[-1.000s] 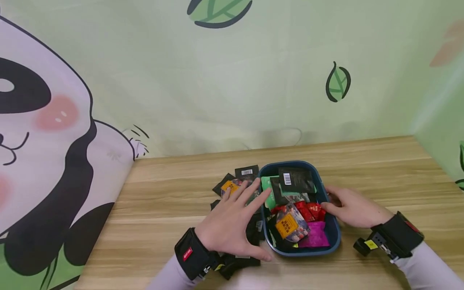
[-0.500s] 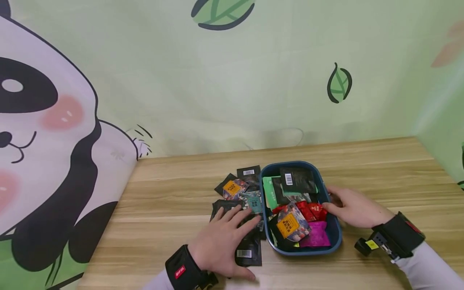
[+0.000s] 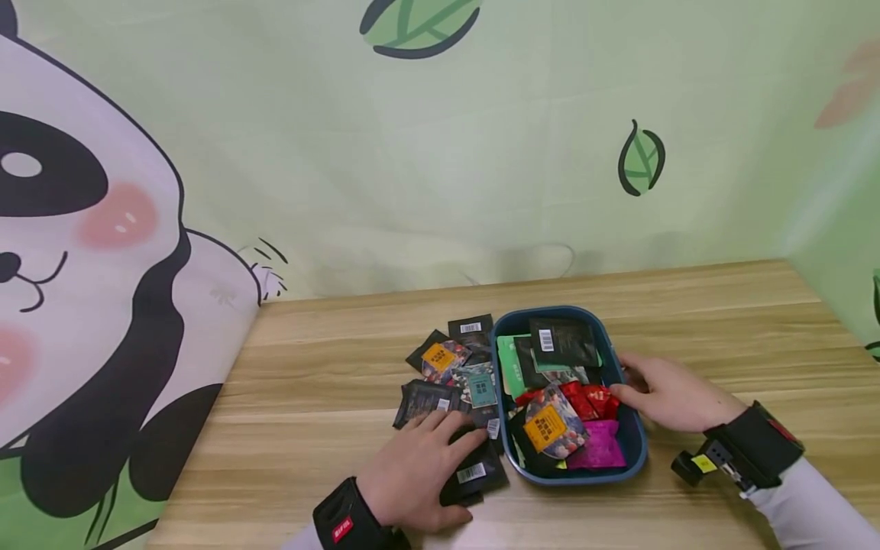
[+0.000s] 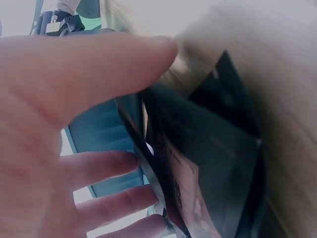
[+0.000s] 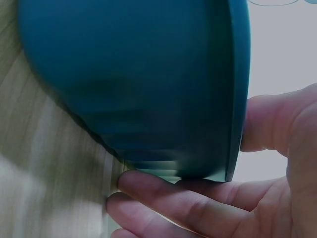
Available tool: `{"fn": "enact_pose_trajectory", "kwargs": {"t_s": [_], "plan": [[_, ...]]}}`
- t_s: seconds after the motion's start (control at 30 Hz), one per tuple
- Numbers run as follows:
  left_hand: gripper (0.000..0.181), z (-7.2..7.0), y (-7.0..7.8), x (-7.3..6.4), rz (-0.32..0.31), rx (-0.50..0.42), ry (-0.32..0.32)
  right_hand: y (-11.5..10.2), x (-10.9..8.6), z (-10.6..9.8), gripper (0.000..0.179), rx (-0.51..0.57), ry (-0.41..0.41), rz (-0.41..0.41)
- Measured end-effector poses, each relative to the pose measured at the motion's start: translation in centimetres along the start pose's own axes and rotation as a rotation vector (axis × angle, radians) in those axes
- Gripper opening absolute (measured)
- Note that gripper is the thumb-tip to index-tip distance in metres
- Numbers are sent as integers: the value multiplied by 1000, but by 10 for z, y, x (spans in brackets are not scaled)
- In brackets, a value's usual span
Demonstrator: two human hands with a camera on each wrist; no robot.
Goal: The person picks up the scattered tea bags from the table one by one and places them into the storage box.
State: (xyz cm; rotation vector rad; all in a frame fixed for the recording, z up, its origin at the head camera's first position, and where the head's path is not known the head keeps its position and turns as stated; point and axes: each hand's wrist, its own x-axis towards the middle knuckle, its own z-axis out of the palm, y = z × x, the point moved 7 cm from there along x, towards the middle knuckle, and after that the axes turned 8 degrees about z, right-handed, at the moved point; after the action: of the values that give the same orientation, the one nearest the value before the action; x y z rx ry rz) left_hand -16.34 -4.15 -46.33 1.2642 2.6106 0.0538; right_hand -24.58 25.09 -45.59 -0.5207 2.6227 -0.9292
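Black sachets (image 3: 483, 478) are resting on the bench (image 3: 309, 374) just beside the blue tub (image 3: 583, 482). I'm watching the left hand (image 3: 418, 472) straddling them, thumb spread apart, the right hand (image 3: 677, 395) pinching the tub; squaring edges before lifting seems wise.

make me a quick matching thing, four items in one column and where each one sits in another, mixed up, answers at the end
1. magenta packet
2. teal-labelled packet
3. red packets
4. right grip

A. at the right side of the blue bin, holding it
B. outside the bin, in the loose pile to its left
C. inside the bin, at its near right corner
D. inside the bin, about midway between far and near ends

Pairs: 1-C, 2-B, 3-D, 4-A
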Motion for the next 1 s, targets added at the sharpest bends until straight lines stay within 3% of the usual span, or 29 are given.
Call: {"fn": "enact_pose_trajectory", "kwargs": {"t_s": [0.47,0.83,1.0], "plan": [[81,3,0,2,-39,-12,25,1,-1,0,61,-3,10,-1],[92,1,-3,3,-77,-14,21,1,0,-1,62,-13,14,6],[94,1,-3,4,-43,-81,12,1,0,-1,63,-12,14,5]]}}
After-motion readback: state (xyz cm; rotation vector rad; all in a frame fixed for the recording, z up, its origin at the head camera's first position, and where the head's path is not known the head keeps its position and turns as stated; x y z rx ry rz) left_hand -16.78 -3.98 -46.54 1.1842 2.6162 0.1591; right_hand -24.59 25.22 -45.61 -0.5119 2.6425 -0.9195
